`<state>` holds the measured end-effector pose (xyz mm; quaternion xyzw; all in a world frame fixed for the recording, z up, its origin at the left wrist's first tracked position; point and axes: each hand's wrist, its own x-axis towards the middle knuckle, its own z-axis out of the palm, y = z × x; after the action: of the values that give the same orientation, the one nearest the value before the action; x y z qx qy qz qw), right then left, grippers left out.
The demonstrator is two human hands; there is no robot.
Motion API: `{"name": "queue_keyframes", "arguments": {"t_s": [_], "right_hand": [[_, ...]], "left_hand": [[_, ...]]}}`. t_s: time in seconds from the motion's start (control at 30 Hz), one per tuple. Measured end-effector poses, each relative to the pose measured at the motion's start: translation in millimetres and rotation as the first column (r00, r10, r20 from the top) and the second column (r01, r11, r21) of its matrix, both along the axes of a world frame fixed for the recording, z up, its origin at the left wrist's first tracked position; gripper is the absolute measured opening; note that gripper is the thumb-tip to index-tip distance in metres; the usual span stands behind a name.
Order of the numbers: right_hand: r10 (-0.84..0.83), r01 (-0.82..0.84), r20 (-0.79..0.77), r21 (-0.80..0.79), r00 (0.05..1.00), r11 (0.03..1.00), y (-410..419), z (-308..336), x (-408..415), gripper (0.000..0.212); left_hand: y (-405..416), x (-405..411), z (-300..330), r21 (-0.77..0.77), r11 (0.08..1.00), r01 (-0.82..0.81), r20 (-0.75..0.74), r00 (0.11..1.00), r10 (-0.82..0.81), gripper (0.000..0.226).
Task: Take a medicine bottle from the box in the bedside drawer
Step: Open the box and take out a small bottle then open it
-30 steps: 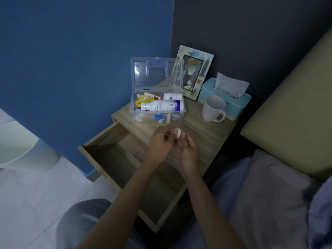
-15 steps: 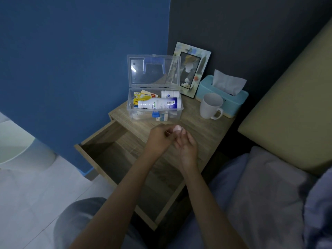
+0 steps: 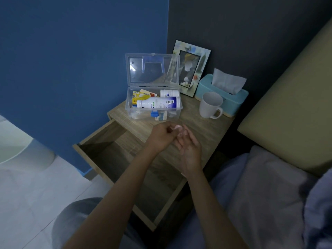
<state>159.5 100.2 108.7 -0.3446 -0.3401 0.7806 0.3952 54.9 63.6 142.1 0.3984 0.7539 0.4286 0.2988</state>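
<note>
One barcode-labelled white bottle in clear box.

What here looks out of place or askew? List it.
Nothing is spilled or damaged. The drawer hangs open and looks empty. The clear box sits on the nightstand top with its lid up, and a large white bottle lies on its side across the other contents.

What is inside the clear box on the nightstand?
The clear box, lid up, holds a large white bottle lying flat, a smaller white bottle behind it and yellow packets. Small items beneath are too covered to identify.
</note>
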Motion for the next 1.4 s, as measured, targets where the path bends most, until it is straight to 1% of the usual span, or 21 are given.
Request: {"name": "queue_keyframes", "arguments": {"t_s": [0.07,0.17,0.3,0.4,0.47,0.57,0.63,0.7,0.77,0.8,0.87,0.97,1.03,1.1,1.2,1.3,1.33,1.4], "right_hand": [[-0.004,0.004,-0.018,-0.012,1.0,1.0,2.0,0.4,2.8,0.041],[-0.022,0.021,-0.034,-0.024,0.999,0.999,5.4,1.9,8.7,0.044],[-0.029,0.027,-0.024,-0.042,0.999,0.999,13.6,-1.3,18.4,0.043],[0.031,-0.032,-0.007,-0.041,0.999,0.999,19.7,-2.5,23.3,0.042],[0.073,-0.073,0.027,-0.012,0.997,0.997,23.2,-1.8,29.1,0.037],[0.111,-0.114,0.088,0.033,0.99,0.993,30.7,-3.8,38.9,0.022],[0.162,-0.175,0.159,0.077,0.974,0.981,34.1,-7.0,44.4,0.024],[0.182,-0.228,0.294,0.129,0.938,0.965,36.0,-10.0,47.5,0.028],[0.141,-0.255,0.441,0.209,0.886,0.944,37.3,-14.1,48.9,0.033],[0.114,-0.256,0.484,0.239,0.868,0.936,37.8,-16.3,49.3,0.034],[0.065,-0.282,0.558,0.313,0.827,0.907,38.6,-22.4,50.6,0.033],[-0.044,-0.381,0.706,0.432,0.707,0.817,36.3,-35.3,50.6,0.025],[-0.105,-0.439,0.754,0.483,0.648,0.758,35.2,-43.8,49.3,0.022],[-0.143,-0.476,0.775,0.511,0.615,0.716,34.8,-49.0,47.2,0.025],[-0.205,-0.526,0.801,0.538,0.563,0.658,37.2,-57.4,43.4,0.029],[-0.209,-0.552,0.835,0.503,0.509,0.665,37.6,-63.0,41.8,0.04],[-0.204,-0.551,0.837,0.497,0.508,0.67,37.2,-64.2,41.8,0.042],[-0.193,-0.534,0.821,0.508,0.537,0.676,35.3,-64.2,42.5,0.043]], "left_hand": [[1.9,2.0,0.5,-0.001,0.999,-0.044,0.036,0.998,0.044,0.03],[3.6,2.8,2.5,0.018,0.996,-0.09,0.186,0.979,0.085,0.024],[2.9,0.7,3.2,0.043,0.993,-0.107,0.404,0.911,0.081,0.025],[1.4,0.5,1.3,0.072,0.993,-0.094,0.514,0.857,0.044,0.024],[0.1,0.1,-0.6,0.1,0.99,-0.101,0.575,0.818,0.026,0.018],[-1.4,-1.6,-5.9,0.137,0.986,-0.093,0.655,0.756,-0.02,0.011],[-1.7,-3.2,-11.8,0.148,0.985,-0.092,0.694,0.719,-0.037,0.014],[-3.0,-4.3,-19.6,0.135,0.988,-0.077,0.705,0.708,-0.041,0.019],[-4.9,-4.6,-29.1,0.101,0.994,-0.041,0.676,0.736,-0.038,0.022],[-5.8,-4.7,-34.6,0.069,0.997,-0.025,0.629,0.777,-0.024,0.025],[-6.5,-5.0,-45.7,-0.006,1.0,-0.015,0.486,0.874,0.015,0.032],[-3.9,-2.9,-59.4,-0.063,0.998,-0.024,0.319,0.947,0.043,0.044],[-2.3,0.5,-64.8,-0.056,0.998,-0.005,0.159,0.987,0.014,0.044],[-0.9,2.3,-69.8,-0.03,0.999,0.026,0.015,1.0,-0.026,0.04],[1.2,1.6,-75.7,-0.062,0.995,0.08,-0.125,0.988,-0.088,0.039],[3.8,0.8,-80.1,-0.1,0.992,0.078,-0.206,0.974,-0.097,0.042],[4.0,1.0,-80.8,-0.105,0.991,0.084,-0.221,0.97,-0.105,0.042],[4.5,1.7,-81.3,-0.12,0.988,0.096,-0.245,0.962,-0.124,0.043]]}}
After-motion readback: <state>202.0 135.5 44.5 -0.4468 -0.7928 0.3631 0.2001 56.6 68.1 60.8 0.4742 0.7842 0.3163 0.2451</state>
